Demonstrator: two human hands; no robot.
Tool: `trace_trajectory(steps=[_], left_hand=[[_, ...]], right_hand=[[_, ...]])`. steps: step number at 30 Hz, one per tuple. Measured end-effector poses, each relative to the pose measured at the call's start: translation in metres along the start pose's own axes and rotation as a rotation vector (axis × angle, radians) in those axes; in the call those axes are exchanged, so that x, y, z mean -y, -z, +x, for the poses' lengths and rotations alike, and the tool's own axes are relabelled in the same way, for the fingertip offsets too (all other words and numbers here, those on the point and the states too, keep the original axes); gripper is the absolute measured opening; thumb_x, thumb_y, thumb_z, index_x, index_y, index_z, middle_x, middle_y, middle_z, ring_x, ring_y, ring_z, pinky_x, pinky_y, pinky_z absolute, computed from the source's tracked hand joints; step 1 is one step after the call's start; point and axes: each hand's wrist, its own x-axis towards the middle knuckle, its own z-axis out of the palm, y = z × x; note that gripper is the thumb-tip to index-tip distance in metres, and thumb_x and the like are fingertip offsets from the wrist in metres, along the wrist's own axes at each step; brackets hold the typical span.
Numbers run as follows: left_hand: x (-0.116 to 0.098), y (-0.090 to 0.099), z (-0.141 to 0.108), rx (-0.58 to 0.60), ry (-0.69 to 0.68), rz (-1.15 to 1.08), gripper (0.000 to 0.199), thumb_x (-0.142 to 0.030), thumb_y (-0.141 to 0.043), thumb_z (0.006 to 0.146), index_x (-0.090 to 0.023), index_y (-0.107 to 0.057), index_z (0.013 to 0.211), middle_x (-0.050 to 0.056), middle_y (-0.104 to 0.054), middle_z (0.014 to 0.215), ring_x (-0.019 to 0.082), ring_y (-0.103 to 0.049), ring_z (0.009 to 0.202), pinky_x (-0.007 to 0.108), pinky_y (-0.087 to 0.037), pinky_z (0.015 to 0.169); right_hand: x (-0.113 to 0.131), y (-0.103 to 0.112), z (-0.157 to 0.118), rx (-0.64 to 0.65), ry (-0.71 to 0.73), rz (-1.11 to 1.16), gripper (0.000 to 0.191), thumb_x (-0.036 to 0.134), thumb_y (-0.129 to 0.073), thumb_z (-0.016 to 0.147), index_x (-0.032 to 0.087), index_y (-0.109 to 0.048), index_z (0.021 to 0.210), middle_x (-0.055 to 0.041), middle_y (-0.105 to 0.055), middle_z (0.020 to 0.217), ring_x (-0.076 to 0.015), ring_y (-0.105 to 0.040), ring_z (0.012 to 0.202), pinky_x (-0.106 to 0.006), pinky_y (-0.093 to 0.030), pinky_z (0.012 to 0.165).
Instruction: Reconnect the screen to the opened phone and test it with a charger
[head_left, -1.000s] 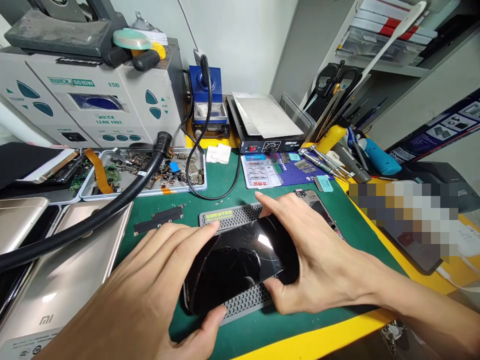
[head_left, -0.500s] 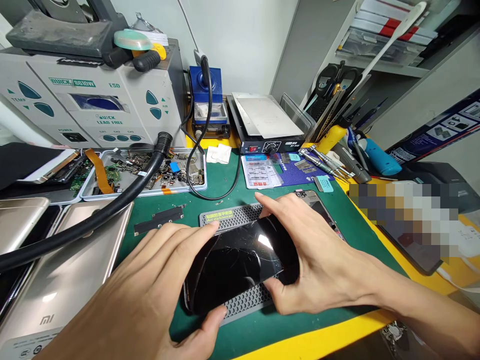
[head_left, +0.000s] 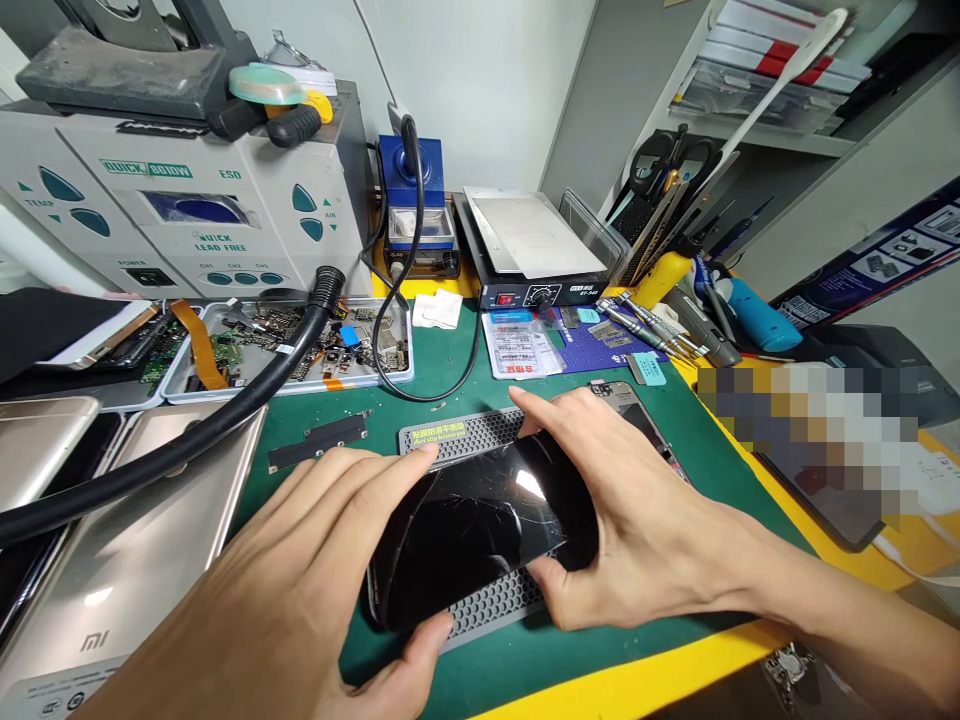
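Observation:
A black phone with a cracked, glossy screen (head_left: 472,530) lies tilted over a grey honeycomb pad (head_left: 495,600) with yellow lettering. My left hand (head_left: 322,550) grips its left end, fingers along the far edge and thumb at the near edge. Around the right end, my right hand (head_left: 607,510) has its fingers on the far side and its thumb on the near side. The phone's underside is hidden. Just beyond my left fingers lies a dark metal strip (head_left: 322,440). Behind my right hand, an opened phone body (head_left: 637,415) is partly covered.
A grey hot-air station (head_left: 187,210) stands back left, its black hose (head_left: 180,440) crossing a tray of circuit boards (head_left: 300,350). Gold phone backs (head_left: 142,520) lie left. A heating plate (head_left: 536,235) and tools (head_left: 660,320) are behind; a blurred-out phone (head_left: 825,490) lies right.

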Motion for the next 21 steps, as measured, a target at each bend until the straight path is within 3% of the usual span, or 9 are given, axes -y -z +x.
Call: trace_trajectory(steps=[15, 21], left_hand=[[-0.0028, 0.0049, 0.0035, 0.015, -0.017, -0.010, 0.073, -0.024, -0.067, 0.072, -0.024, -0.046, 0.142, 0.003, -0.060, 0.132, 0.024, -0.049, 0.129, 0.036, -0.033, 0.111], [-0.0026, 0.0044, 0.0044, 0.024, -0.013, 0.005, 0.073, -0.025, -0.065, 0.072, -0.025, -0.044, 0.142, 0.004, -0.062, 0.132, 0.026, -0.051, 0.127, 0.042, -0.036, 0.108]], right_hand=[[-0.0010, 0.0002, 0.0007, 0.003, 0.008, -0.004, 0.095, 0.036, -0.068, 0.070, 0.003, -0.032, 0.151, -0.0143, -0.054, 0.111, -0.0279, -0.050, 0.099, -0.048, -0.048, 0.090], [-0.0014, 0.0003, 0.0006, 0.013, -0.002, 0.004, 0.095, 0.036, -0.067, 0.070, 0.006, -0.031, 0.152, -0.0143, -0.054, 0.111, -0.0286, -0.050, 0.099, -0.049, -0.048, 0.089]])
